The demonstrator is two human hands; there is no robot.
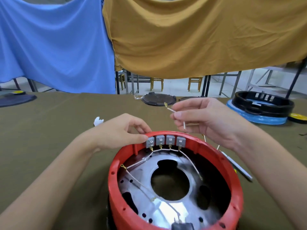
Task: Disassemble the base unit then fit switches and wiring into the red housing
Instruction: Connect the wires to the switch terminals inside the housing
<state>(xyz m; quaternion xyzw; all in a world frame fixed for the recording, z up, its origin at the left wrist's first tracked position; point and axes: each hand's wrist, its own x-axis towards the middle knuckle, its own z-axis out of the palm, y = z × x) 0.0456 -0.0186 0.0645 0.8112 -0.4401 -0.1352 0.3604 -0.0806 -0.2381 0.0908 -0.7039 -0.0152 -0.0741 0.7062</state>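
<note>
The red housing sits on the olive-covered desk right in front of the person, open side up, with a shiny metal plate with a large round hole inside it. Four grey switches stand side by side along the inner face of its far rim, and white wires with brass terminals run from their lower ends down across the plate.

The left forearm reaches in from the lower left, wrist bent slightly inward. The left hand rests on the far rim of the housing, thumb tip against the leftmost switch and fingers curled over the outer side of the rim, so it grips the housing edge there.

The right forearm comes in from the lower right and rises over the housing. The right hand hovers above and just behind the far rim, palm turned leftward, thumb and forefinger pinching a loose white wire whose brass terminal points up and left; the remaining fingers are loosely curled, and the wire's other end hangs below the hand.

Just right of the housing lies a screwdriver on the desk. Farther back are a dark round lid, a scrap of white paper, and at far right a black ring-shaped housing stacked on a blue base. Blue cloth and mustard cloth hang behind the desk.
</note>
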